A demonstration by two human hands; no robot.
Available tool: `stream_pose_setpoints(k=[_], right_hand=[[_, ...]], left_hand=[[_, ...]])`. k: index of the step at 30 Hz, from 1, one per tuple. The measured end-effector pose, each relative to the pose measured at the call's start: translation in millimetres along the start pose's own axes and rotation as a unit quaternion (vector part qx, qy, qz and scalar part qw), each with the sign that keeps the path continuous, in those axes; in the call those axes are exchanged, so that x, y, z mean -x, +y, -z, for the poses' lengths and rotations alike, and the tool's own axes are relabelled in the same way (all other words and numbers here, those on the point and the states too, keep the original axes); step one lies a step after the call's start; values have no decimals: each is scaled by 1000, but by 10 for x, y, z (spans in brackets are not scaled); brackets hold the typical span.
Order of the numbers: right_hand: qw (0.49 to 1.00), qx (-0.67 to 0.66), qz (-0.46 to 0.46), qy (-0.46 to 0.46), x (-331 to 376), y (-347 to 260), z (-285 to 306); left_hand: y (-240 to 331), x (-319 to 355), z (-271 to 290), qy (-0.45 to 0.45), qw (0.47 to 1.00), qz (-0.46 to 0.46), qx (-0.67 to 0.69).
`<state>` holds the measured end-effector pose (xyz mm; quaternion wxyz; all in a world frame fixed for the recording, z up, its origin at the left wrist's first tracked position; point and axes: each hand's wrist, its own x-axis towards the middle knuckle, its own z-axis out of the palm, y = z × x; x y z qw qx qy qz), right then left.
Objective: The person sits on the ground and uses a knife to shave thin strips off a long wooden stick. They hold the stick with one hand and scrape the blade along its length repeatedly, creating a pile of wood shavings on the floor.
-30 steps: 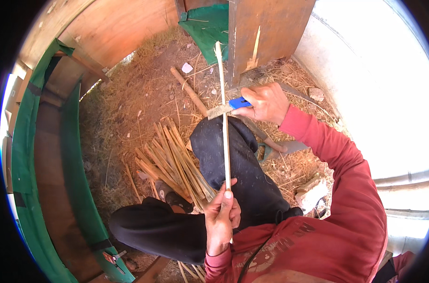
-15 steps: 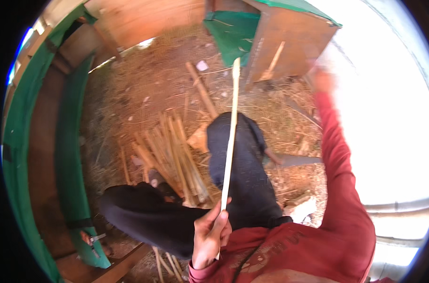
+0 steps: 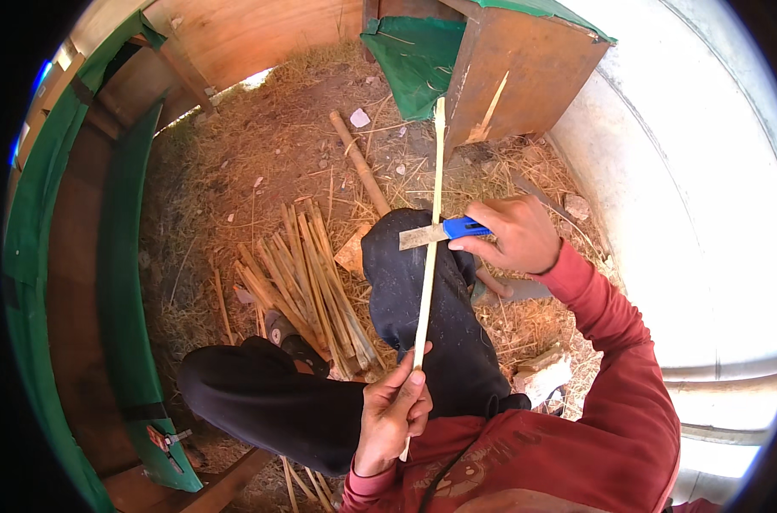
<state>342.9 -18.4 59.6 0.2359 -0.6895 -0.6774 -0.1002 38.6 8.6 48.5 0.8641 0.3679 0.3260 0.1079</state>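
My left hand (image 3: 394, 413) is closed round the lower end of a long, pale split-bamboo strip (image 3: 429, 282). The strip runs upward over my raised knee toward the wooden box. In my right hand (image 3: 518, 232) is a utility knife (image 3: 464, 227) with a blue handle. Its wide blade (image 3: 421, 237) lies across the strip just above the knee, pointing left. Whether the edge bites into the strip I cannot tell.
Several split bamboo pieces (image 3: 307, 286) lie piled on the ground beside my foot. A bamboo pole (image 3: 360, 162) rests farther off. Ahead stands a brown wooden box (image 3: 534, 73) with green cloth (image 3: 416, 64). A green-edged frame (image 3: 132, 282) is at left, a pale curved wall (image 3: 671, 197) at right.
My right hand, blurred and far out by the box and wall before, has come back inward with the utility knife onto the strip. The left hand keeps its hold.
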Motion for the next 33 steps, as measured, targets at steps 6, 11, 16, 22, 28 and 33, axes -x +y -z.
stream_pose_setpoints(k=[6, 11, 16, 22, 28, 33], right_hand=[[981, 107, -102, 127, -92, 235, -99], [969, 169, -72, 168, -181, 707, -115], [981, -100, -156, 59, -242, 832, -370], [777, -539, -294, -141, -172, 785, -320], [983, 104, -90, 118, -210, 523, -216], [963, 189, 78, 174, -212, 1251, -101]], left_hand=[[-31, 79, 8, -38, 998, 11, -47], [-106, 135, 6, -27, 996, -2, -81], [-87, 46, -48, 37, 992, -27, -119], [-95, 87, 88, 19, 997, 18, -67], [-96, 113, 97, 17, 996, 5, -93], [-104, 176, 17, -21, 995, 18, -96]])
